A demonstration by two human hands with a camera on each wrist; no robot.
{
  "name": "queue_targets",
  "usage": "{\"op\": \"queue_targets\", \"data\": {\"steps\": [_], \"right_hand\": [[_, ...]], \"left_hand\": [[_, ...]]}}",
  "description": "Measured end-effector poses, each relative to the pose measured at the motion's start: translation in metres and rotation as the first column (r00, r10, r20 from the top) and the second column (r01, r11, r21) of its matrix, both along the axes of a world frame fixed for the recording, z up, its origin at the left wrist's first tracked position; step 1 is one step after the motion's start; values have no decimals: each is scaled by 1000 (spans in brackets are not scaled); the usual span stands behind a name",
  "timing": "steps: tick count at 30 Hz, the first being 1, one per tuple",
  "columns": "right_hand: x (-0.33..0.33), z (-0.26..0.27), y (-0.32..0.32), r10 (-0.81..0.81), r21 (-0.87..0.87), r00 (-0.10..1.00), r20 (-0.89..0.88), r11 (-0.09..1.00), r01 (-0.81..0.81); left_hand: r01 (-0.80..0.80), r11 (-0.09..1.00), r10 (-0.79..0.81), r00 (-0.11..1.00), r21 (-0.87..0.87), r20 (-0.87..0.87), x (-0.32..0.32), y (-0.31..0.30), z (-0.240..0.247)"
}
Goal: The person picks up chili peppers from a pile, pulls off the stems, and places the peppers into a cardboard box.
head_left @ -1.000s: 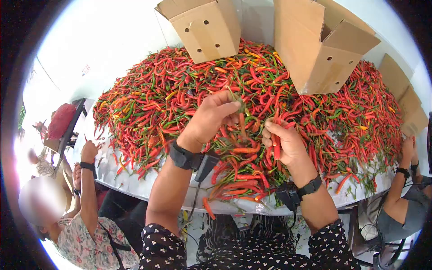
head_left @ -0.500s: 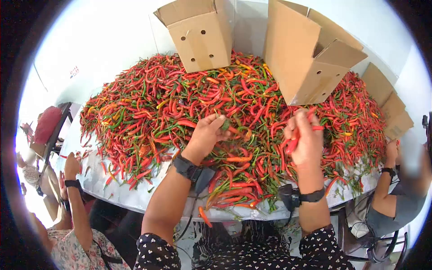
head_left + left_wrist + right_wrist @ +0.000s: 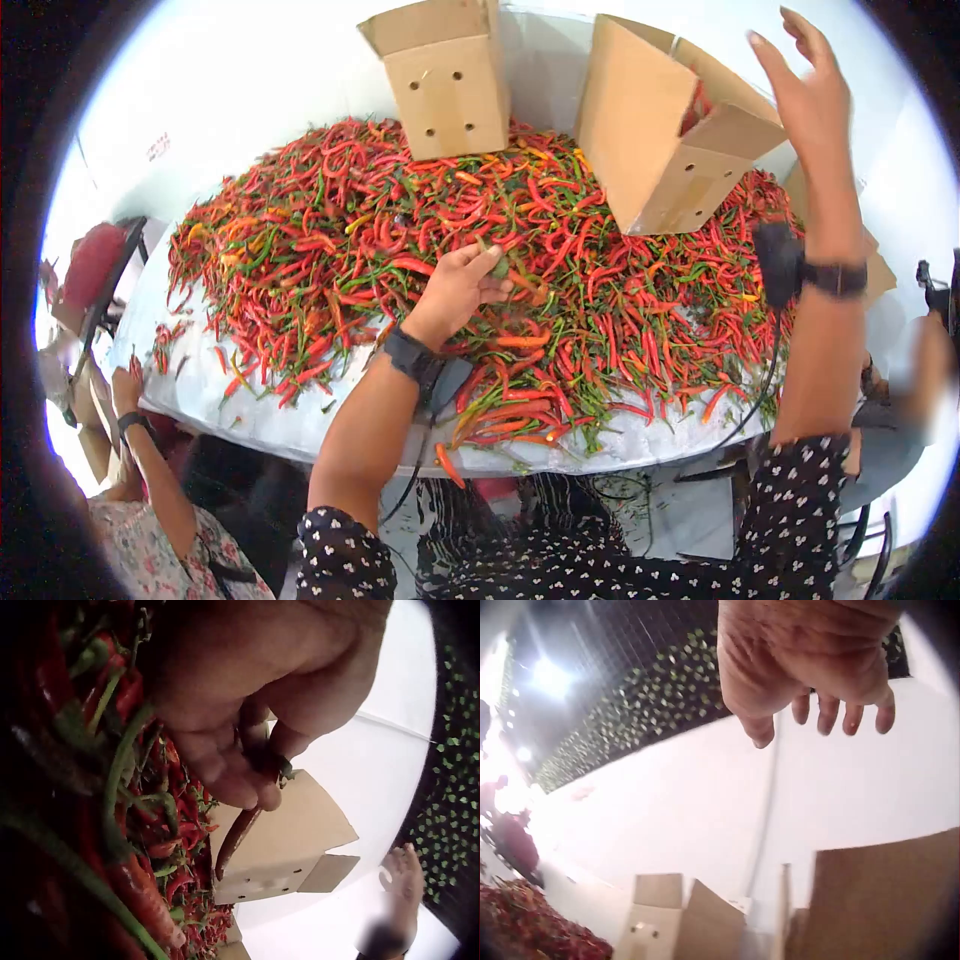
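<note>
Over the wide heap of red, orange and green chillies [image 3: 330,210], the left hand [image 3: 458,292] pinches a chilli by its green stem end. In the left wrist view that chilli [image 3: 238,841] points down from the fingertips of the left hand [image 3: 255,697]. The right hand [image 3: 812,95] is raised above the right cardboard box [image 3: 640,140], fingers spread and holding nothing. The right wrist view shows the right hand [image 3: 810,660] empty, its fingers apart. Some red chillies show inside the right box's opening.
A second cardboard box [image 3: 447,100] stands at the back of the heap. Loose chillies lie on the white tabletop [image 3: 290,430]. At the left, another person's hand [image 3: 127,388] is at the table edge; someone else sits at the right. A cable hangs from the right wrist.
The right hand has gone from the heap up and right to above the right box, letting go of its red chillies. The left hand has stayed over the heap with its pinch.
</note>
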State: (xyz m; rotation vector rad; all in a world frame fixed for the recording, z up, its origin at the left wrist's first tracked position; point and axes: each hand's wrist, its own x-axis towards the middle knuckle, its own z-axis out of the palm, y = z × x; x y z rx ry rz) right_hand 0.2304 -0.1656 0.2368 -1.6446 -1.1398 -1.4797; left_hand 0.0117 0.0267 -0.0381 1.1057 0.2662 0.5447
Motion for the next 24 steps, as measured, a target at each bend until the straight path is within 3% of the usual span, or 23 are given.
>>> {"op": "queue_targets", "data": {"steps": [1,2,3,4,5,6,7,9,10,11,13,14,16,17,19,21,23,24], "right_hand": [[-39,-16,-7,170,-6,984,-47,985,-170],[-72,-38,-14,280,-34,917,-284,953,-302],[-102,-61,-21,359,-31,786,-504,901,-432],[-124,-88,-24,394,-25,682,-616,856,-517],[-139,-109,-24,356,-81,566,-744,792,-605],[-140,-134,-18,349,23,306,-886,691,-722],[-141,-157,-9,336,77,186,-923,635,-769],[-131,-207,11,277,49,169,-946,638,-768],[-128,-226,18,224,67,101,-969,636,-769],[-129,-235,23,196,19,136,-971,632,-774],[-132,-253,34,287,337,-202,-936,570,-749],[-130,-257,35,285,341,-210,-935,566,-751],[-128,-256,36,272,456,-366,-890,554,-696],[-124,-254,35,276,463,-372,-886,554,-692],[-113,-253,31,196,507,-487,-851,546,-667],[-108,-258,30,219,532,-502,-837,543,-650],[-101,-264,30,162,418,-401,-902,564,-712],[-101,-266,29,156,423,-412,-898,569,-706]], "left_hand": [[-19,1000,19,1000,-16,-2,-1,-4,3],[-8,1000,8,999,-3,-31,-1,-6,6],[0,1000,1,998,13,-57,-2,-8,9],[-6,1000,7,1000,21,-28,-2,-12,9],[-25,1000,25,1000,16,-19,-2,-13,11],[-40,992,49,996,119,-70,-2,-15,12],[-45,974,74,990,220,-123,-2,-19,14],[-89,972,113,989,219,-97,-4,-29,21],[-112,959,143,985,261,-101,-5,-31,22],[-136,943,174,979,303,-104,-5,-33,22],[-159,952,185,980,261,-79,-1,-35,21],[-173,941,204,976,290,-77,1,-35,17],[-148,940,183,979,307,-86,0,-37,18],[-144,939,181,979,311,-92,-1,-37,20],[-133,909,177,981,395,-78,-1,-36,21],[-167,902,185,983,399,-8,6,-32,11],[-185,864,221,975,468,-21,5,-33,11],[-178,868,218,975,464,-35,4,-33,10]]}}
